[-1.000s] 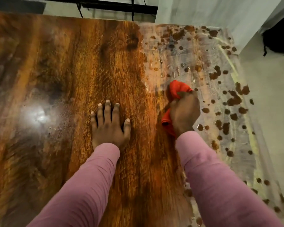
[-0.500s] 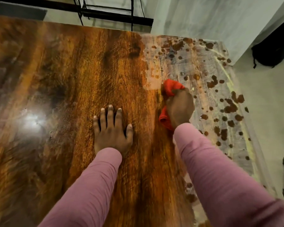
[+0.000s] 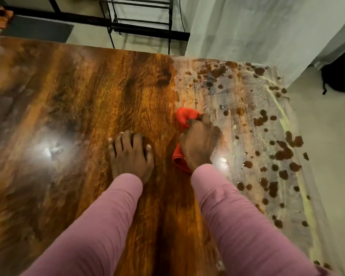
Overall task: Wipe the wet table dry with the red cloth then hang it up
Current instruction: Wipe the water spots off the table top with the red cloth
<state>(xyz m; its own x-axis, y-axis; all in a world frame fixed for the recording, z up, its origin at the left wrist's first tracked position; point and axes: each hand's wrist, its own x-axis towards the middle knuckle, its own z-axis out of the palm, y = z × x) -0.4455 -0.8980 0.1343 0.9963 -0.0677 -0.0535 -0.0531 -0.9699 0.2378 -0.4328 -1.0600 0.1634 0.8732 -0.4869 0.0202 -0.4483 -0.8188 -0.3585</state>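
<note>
A glossy wooden table (image 3: 72, 120) fills the view. Its right strip (image 3: 267, 148) is wet, with a pale film and several dark drops. The red cloth (image 3: 184, 116) is bunched under my right hand (image 3: 198, 144), which presses it flat on the table at the border between the dry wood and the wet strip. Cloth shows beyond the fingers and beside the wrist. My left hand (image 3: 130, 154) rests flat on the dry wood just left of it, fingers spread, holding nothing.
A black metal rack (image 3: 141, 22) stands on the floor beyond the table's far edge. A pale curtain (image 3: 257, 32) hangs at the back right. A dark bag (image 3: 341, 78) lies on the floor to the right of the table.
My right hand with the cloth has slid a little left, toward my left hand. The view has tilted so more of the floor and rack beyond the table shows.
</note>
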